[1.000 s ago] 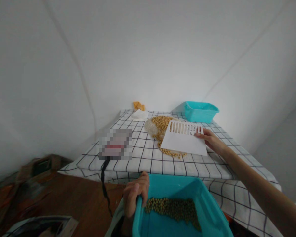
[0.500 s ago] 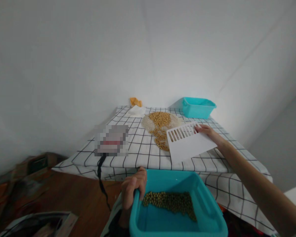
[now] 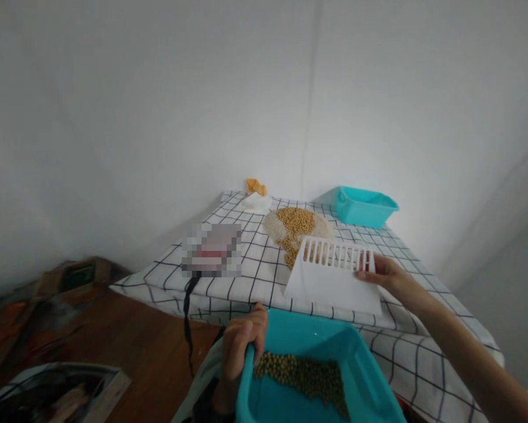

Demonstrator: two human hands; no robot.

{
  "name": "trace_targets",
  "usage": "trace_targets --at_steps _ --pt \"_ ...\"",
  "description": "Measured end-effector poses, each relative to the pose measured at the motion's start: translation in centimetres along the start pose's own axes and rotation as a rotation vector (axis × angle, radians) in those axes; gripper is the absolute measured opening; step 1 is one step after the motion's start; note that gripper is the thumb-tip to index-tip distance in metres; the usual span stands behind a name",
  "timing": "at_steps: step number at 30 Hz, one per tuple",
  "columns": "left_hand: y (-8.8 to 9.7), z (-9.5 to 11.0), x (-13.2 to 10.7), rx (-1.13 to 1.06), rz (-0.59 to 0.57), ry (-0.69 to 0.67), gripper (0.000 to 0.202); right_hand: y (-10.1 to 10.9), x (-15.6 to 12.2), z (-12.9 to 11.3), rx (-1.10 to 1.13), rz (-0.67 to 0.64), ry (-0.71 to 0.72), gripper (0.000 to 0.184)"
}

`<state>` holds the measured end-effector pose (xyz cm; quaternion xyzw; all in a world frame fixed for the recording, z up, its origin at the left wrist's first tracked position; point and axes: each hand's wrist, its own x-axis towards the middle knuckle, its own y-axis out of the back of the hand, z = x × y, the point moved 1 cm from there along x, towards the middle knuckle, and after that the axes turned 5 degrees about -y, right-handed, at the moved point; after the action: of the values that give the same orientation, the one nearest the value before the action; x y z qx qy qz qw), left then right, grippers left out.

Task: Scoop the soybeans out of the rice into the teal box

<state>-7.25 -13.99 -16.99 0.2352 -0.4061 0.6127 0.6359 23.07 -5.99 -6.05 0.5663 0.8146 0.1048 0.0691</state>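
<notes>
My left hand (image 3: 245, 341) is wrapped over the left rim of a turquoise plastic basin (image 3: 299, 320) below the table's front edge. Small green beans (image 3: 305, 376) lie spread across the basin's floor. At the right, my right hand (image 3: 384, 273) pinches a white flat board (image 3: 334, 288) with a row of slots by its right side. That board is held over the near part of the table, its slotted edge pointing away from me. Just beyond it are yellow soybeans (image 3: 295, 221) on top of whitish rice-like grains (image 3: 272, 225), partly hidden by the board.
A second turquoise basin (image 3: 366, 207) stands at the table's back right. White cloth (image 3: 255, 202) and an orange cloth (image 3: 255, 187) lie at the back left. A blurred-out item (image 3: 211, 250) with a black strap rests on the checked tablecloth (image 3: 257, 282). An open box (image 3: 61, 390) is at lower left.
The white board has turned so its slotted edge runs nearly level, and it has come nearer to the basin. My left hand keeps its hold on the rim. The whole view has shifted slightly.
</notes>
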Motion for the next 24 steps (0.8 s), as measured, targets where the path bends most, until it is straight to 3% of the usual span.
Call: trace_targets --at_steps 5,17,24 --pt "-0.1 0.3 0.1 -0.004 -0.020 0.007 0.063 -0.5 2.8 -0.5 -0.058 0.034 0.004 0.041" --pt "0.2 -0.6 0.4 -0.091 -0.043 -0.016 0.059 2.6 6.5 0.8 0.200 0.344 0.076 0.040" --pt "0.5 -0.4 0.0 -0.029 -0.023 -0.024 0.059 2.4 6.4 1.7 0.208 0.309 0.055 0.035"
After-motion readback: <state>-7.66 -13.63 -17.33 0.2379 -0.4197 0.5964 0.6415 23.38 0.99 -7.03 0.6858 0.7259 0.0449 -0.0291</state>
